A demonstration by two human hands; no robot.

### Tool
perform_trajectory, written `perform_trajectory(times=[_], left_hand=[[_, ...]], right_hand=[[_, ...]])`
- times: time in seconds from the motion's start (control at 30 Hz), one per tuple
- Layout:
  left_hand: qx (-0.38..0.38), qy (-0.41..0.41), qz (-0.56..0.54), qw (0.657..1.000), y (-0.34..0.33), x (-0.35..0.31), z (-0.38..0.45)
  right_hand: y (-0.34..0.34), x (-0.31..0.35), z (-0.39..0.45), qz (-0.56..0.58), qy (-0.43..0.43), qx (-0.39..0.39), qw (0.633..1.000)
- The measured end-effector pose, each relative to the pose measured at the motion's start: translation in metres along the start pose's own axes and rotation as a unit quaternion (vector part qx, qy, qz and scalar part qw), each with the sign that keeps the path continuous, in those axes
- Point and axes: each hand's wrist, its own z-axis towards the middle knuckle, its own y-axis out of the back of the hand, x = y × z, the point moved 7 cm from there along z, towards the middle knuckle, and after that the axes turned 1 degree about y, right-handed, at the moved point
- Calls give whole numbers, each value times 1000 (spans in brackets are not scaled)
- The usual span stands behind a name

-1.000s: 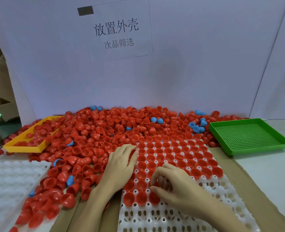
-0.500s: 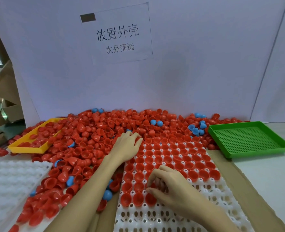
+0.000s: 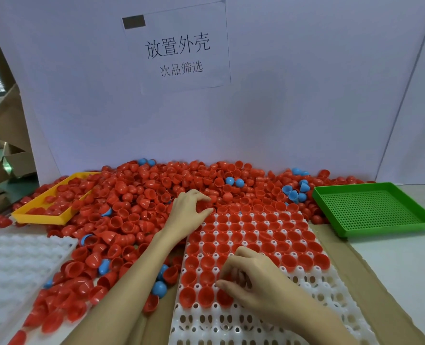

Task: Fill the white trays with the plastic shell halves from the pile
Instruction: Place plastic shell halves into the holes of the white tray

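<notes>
Near the front edge of the surface, the right hand curls over the white tray, apparently pinching a red shell to seat it in the next hole; its far rows are already filled. At the pile, the left hand claws around shells, likely gathering more. Toward the left edge, a yellow tray holds red shells; the green tray lies toward the right edge.
</notes>
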Motion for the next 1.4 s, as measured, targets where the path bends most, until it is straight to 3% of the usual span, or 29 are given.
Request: perform_trajectory(times=[0.27,0.47,0.63,0.77,0.9,1.0,1.13,1.4], left_hand=[[-127,-28,-144,981,32,0,-33],[-85,-16,-165,982,23,9,-64],[-96,-83,-156,979,37,-13,-76],[-89,-173,-160,968,45,-46,-91],[-90,-250,-132,955,44,-76,-106],[-83,-293,-77,950,38,-89,-115],[-59,-282,-89,953,33,-89,-116],[-33,-159,-240,957,35,-76,-104]], right_hand=[[0,0,1,-5,-7,4,1000],[-2,-2,2,-8,-6,0,1000],[4,-8,2,14,-15,-14,1000],[23,-17,2,79,-22,-88,993],[44,-37,0,221,-78,-198,952],[52,-40,-2,223,-65,-190,954],[57,-31,-3,124,-25,-193,973],[56,-21,-5,126,-2,-228,965]])
